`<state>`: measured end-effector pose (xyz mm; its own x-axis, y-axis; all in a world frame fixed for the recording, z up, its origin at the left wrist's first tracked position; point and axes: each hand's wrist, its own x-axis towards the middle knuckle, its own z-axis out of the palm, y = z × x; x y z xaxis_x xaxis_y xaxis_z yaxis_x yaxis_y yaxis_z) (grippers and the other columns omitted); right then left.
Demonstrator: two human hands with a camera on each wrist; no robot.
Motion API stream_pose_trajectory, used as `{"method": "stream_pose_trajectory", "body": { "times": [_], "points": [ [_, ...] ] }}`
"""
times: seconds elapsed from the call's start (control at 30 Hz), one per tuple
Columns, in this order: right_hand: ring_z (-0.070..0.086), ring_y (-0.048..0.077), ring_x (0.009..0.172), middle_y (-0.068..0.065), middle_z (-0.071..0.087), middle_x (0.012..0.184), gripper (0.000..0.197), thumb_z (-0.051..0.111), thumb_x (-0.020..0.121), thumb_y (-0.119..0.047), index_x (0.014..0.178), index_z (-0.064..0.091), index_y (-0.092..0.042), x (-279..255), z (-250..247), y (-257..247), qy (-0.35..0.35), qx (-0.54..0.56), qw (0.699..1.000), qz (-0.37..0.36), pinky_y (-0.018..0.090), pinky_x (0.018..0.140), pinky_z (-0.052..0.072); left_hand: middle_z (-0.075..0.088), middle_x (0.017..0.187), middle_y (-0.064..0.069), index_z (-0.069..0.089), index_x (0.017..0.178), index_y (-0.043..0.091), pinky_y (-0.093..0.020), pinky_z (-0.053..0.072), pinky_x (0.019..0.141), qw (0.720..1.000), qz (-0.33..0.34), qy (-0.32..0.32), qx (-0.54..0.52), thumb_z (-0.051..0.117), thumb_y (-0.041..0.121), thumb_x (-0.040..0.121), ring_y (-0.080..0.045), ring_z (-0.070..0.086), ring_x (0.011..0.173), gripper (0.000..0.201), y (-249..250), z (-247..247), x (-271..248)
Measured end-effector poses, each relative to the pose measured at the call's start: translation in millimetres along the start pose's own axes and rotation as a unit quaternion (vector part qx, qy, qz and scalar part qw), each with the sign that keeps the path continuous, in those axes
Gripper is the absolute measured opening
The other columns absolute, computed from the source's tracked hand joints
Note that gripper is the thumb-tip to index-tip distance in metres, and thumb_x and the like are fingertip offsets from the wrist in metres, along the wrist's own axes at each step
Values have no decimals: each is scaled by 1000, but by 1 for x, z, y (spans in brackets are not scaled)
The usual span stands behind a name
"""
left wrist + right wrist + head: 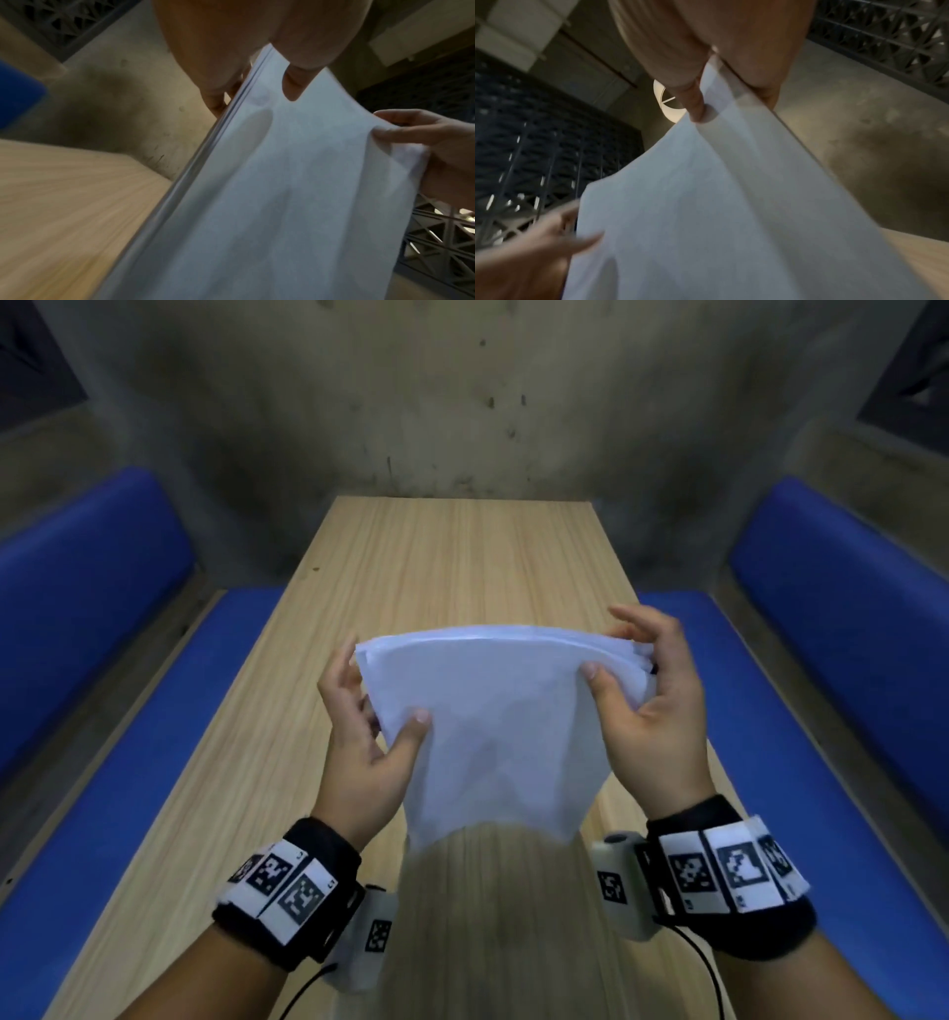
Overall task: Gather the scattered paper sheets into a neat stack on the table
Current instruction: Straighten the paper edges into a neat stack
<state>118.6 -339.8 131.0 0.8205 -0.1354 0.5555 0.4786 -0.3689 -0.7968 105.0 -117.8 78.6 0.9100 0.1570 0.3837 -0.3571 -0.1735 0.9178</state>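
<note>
A bundle of white paper sheets (495, 726) stands upright above the wooden table (462, 557), its lower edge blurred just over the tabletop. My left hand (390, 711) pinches the bundle's left side, thumb on the near face and fingers behind. My right hand (624, 670) pinches its right side the same way. In the left wrist view the paper sheets (282, 192) show layered edges under my thumb. In the right wrist view the paper sheets (718, 203) hang from my thumb and fingers.
Blue padded benches (92, 588) (847, 608) run along both long sides of the table. A concrete wall (462, 392) closes the far end. Metal lattice screens (442, 243) show at the sides.
</note>
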Motion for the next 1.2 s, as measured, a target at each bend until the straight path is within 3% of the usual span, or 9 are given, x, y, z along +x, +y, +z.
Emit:
{"method": "stream_pose_trajectory", "body": {
  "times": [0.13,0.23,0.33,0.47,0.6,0.73,0.9,1.03,1.2],
  "points": [
    [49,-6,103,-1,49,111,32,65,82,-2,109,63,-19,-3,1,8,31,-46,998,-29,9,93,39,33,145,5,30,146,40,-13,32,108,972,157,-18,176,60,6,91,12,30,134,72,20,-1,26],
    [51,0,104,0,48,113,26,67,83,-6,108,69,-12,-3,0,15,64,-63,995,-47,25,91,48,38,140,-8,59,131,20,-3,33,97,953,195,-16,230,54,-1,92,24,30,121,45,21,-4,35],
    [55,14,110,1,50,117,31,67,83,-5,114,67,-13,-5,-1,23,80,-77,991,-71,44,84,52,42,137,-10,60,128,21,-3,37,89,956,187,-8,226,52,-6,91,23,36,117,46,18,-5,30],
    [56,23,113,-2,51,121,39,64,86,-7,123,60,-15,-6,-1,27,85,-85,990,-70,46,84,53,45,134,-8,57,127,24,-5,38,92,962,181,-5,203,51,-4,93,18,41,118,44,21,-2,25],
    [62,10,101,-2,60,116,43,53,92,-10,128,44,-34,-12,0,28,46,107,988,105,22,82,51,55,120,5,40,128,48,-14,48,88,998,37,-15,37,50,9,98,5,57,105,51,10,1,19],
    [55,-4,67,-7,57,82,14,39,97,-9,93,49,-18,-19,12,39,4,138,965,221,22,65,45,67,103,11,55,113,28,-24,51,79,989,-115,-17,-95,48,20,92,-1,65,93,24,-15,9,11],
    [52,4,75,-13,54,82,16,34,100,-16,95,45,-25,-26,18,39,34,105,975,193,31,73,45,61,104,2,54,103,34,-37,50,86,990,-95,5,-104,43,21,93,-13,59,97,19,-14,14,6],
    [58,-3,87,-26,60,92,32,36,99,-6,116,46,-30,-34,14,37,19,165,970,178,18,76,50,60,100,12,51,103,35,-21,52,80,993,-68,-13,-97,44,21,93,-4,58,93,19,-13,7,2],
    [60,0,97,-11,60,110,36,37,97,-11,120,48,-36,-47,23,52,0,126,963,240,28,81,48,56,101,5,46,101,23,-26,50,75,985,-151,-25,-76,46,21,83,7,59,83,18,-32,6,-12]
  ]
}}
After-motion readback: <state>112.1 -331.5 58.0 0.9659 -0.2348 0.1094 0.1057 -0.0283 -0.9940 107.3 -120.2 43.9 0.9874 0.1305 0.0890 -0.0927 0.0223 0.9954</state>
